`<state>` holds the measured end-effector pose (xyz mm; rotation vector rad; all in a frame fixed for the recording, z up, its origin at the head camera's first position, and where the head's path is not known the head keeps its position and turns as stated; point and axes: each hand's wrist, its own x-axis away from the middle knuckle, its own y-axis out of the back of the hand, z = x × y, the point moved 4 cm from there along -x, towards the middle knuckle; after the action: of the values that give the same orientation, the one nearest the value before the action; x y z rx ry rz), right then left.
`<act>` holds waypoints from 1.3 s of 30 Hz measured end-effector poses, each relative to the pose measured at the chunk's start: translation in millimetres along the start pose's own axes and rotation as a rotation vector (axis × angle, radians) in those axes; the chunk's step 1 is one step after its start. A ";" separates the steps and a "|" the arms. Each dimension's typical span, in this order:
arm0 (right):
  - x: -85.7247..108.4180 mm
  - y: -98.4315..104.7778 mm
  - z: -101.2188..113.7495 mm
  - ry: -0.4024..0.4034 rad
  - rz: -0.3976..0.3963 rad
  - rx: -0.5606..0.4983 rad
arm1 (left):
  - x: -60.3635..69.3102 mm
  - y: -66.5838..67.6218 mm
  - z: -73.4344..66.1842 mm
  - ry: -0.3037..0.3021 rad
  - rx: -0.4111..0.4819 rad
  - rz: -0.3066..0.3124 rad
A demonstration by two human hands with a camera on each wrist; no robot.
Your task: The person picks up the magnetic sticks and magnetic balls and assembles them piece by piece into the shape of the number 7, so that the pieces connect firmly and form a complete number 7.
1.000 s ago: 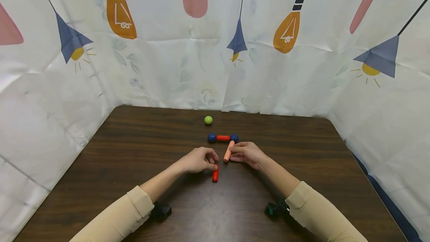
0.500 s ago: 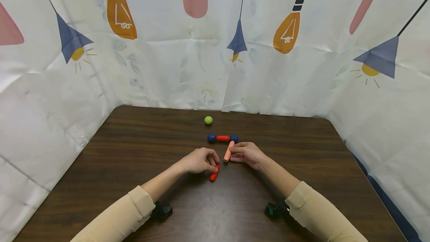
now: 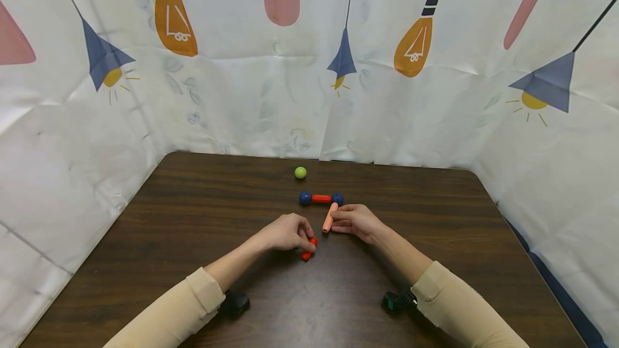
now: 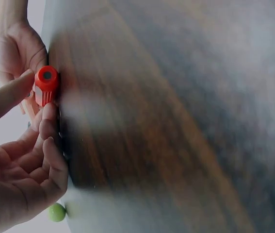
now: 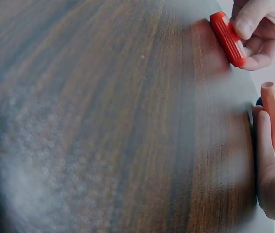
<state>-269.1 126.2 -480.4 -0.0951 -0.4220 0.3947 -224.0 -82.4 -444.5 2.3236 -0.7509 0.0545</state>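
Between thumb and fingers my left hand [image 3: 289,232] pinches a short ribbed red rod [image 5: 227,40], held slantwise near the tabletop. In the left wrist view the end of this red rod [image 4: 46,80] shows a dark round inset. My right hand [image 3: 361,223] pinches a salmon-coloured rod [image 3: 329,220] from its right side. The far end of that rod meets the right blue ball [image 3: 337,198]. A second red rod [image 3: 321,198] lies between this ball and the left blue ball [image 3: 305,198], joining them in a row.
Beyond the row, a small green ball [image 3: 300,172] sits near the back of the dark wooden table [image 3: 217,187]. A printed white curtain [image 3: 232,101] hangs behind and along both sides of the table. Dark devices are strapped at both wrists.
The red rod in my left hand has turned from nearly straight to slanted, its near end shifting left. My right hand and the salmon rod stay put.
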 end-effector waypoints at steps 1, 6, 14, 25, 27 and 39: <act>-0.1 -0.1 -0.1 -0.002 -0.001 0.000 | -0.4 -0.4 -0.1 0.006 -0.009 -0.007; 0.2 -0.1 0.3 -0.005 -0.009 0.003 | -1.7 -0.7 -2.9 0.021 -0.069 -0.030; 0.5 0.1 -0.2 -0.006 -0.012 0.010 | -1.2 -0.5 -7.6 0.029 -0.145 -0.018; 1.2 -0.6 0.9 -0.010 -0.017 0.003 | -2.2 -4.0 -10.9 0.025 -0.184 -0.024; 1.0 -1.0 0.8 -0.010 -0.016 0.004 | -2.4 -3.6 -10.9 0.027 -0.184 -0.031; 0.9 -1.2 1.1 0.000 0.000 -0.004 | -5.4 0.6 -2.9 0.046 -0.027 0.010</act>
<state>-268.4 125.4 -478.9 -0.0990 -0.4223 0.3942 -228.4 -78.2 -443.2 2.2850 -0.7365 0.1015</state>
